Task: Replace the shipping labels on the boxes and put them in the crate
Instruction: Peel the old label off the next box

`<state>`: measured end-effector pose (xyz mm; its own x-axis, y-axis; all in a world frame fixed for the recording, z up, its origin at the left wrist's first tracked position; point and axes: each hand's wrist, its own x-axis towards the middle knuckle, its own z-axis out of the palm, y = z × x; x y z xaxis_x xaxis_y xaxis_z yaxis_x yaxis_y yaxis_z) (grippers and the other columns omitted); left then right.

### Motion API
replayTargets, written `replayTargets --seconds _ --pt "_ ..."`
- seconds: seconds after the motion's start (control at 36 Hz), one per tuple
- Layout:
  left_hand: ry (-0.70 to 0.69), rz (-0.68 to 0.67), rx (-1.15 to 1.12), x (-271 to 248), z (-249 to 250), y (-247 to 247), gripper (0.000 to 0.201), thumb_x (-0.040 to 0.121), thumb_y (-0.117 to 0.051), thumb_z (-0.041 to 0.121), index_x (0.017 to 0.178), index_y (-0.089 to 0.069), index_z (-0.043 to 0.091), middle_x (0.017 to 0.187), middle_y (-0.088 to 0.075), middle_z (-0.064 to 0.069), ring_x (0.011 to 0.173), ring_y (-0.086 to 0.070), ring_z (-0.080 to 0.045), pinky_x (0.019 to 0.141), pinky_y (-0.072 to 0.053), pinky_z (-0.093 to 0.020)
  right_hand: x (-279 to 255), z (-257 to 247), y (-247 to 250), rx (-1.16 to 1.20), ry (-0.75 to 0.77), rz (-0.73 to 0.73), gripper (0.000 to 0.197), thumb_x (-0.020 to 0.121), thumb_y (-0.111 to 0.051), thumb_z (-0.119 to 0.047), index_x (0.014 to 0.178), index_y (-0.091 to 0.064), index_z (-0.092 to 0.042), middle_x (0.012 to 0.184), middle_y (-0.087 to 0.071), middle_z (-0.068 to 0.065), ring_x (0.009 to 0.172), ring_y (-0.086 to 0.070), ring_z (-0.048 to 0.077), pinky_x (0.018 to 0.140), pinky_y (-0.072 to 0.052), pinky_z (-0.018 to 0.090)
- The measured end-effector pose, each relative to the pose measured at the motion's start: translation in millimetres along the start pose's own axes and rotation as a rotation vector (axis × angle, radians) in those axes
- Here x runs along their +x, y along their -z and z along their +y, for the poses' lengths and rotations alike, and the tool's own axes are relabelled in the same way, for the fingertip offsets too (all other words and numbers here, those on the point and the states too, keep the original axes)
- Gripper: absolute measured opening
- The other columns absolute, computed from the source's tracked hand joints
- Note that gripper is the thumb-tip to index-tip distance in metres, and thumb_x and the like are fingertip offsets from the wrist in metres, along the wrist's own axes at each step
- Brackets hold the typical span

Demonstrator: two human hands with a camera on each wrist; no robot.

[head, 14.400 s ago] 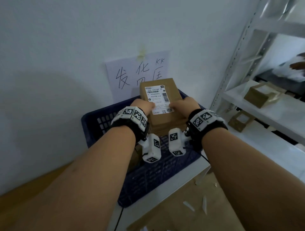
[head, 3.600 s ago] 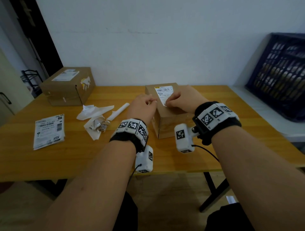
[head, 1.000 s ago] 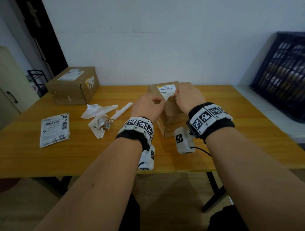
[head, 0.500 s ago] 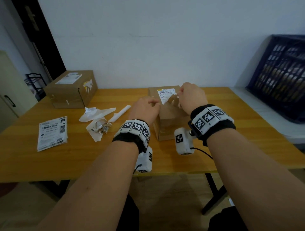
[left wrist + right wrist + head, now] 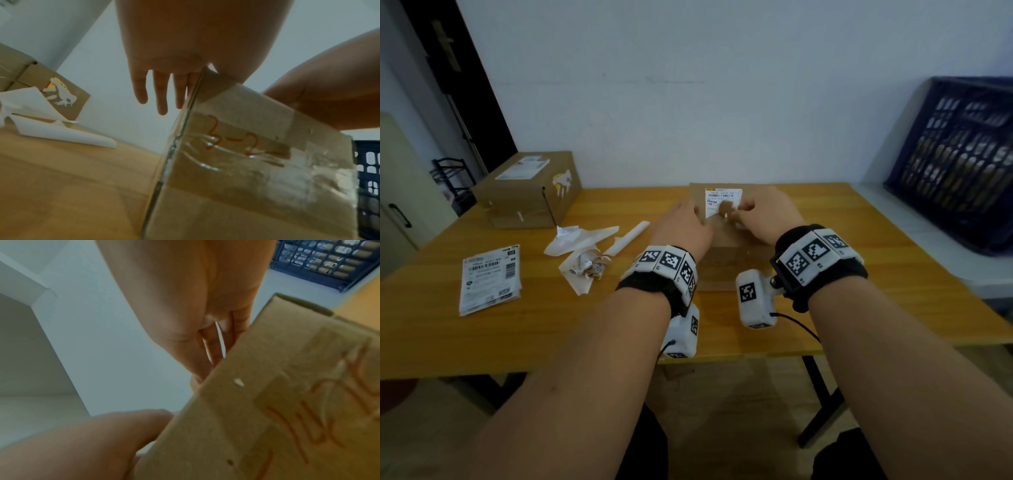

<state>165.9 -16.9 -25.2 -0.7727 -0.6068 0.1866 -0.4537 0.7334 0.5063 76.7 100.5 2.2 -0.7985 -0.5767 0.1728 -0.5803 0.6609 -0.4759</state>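
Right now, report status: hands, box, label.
Left hand flat on box. Right hand pinching label, part peeled. Crate at right. Nothing in the way.

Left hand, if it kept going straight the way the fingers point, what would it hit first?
The left hand lies on the box, fingers pointing past its left edge toward the white wall. Nothing shows between, so probably the wall, though depth is unclear.

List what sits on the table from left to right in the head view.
Stack of labels → big cardboard box → crumpled label scraps → rolled backing paper → left hand → box being relabelled → right hand → blue crate, off the table's right end.
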Motion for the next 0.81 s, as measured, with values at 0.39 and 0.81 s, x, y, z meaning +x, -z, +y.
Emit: replayTargets --seconds 0.39,0.81 --pt "-0.091 -0.04 0.093 6.9 -11.6 7.0 0.04 0.094 -0.044 0.048 0.13 -0.051 0.032 0.129 -0.058 0.006 0.115 -0.055 -0.019 0.104 -0.038 -0.044 5.6 -3.0 -0.8 -0.215 -0.081 0.105 0.028 0.101 -0.045 -0.024 0.093 -0.066 -0.009 0.091 -0.067 0.004 0.075 -0.058 0.02 0.048 -0.032 0.024" --pt "-0.16 0.076 0.298 8.1 -0.5 3.7 0.027 0.096 -0.045 0.033 0.105 -0.069 0.026 0.104 -0.059 -0.003 0.097 -0.054 -0.023 0.084 -0.043 -0.038 -1.3 0.6 8.6 0.239 -0.092 0.062 0.05 0.095 -0.05 -0.049 0.078 -0.066 -0.005 0.078 -0.069 0.009 0.071 -0.062 0.024 0.069 -0.051 0.032"
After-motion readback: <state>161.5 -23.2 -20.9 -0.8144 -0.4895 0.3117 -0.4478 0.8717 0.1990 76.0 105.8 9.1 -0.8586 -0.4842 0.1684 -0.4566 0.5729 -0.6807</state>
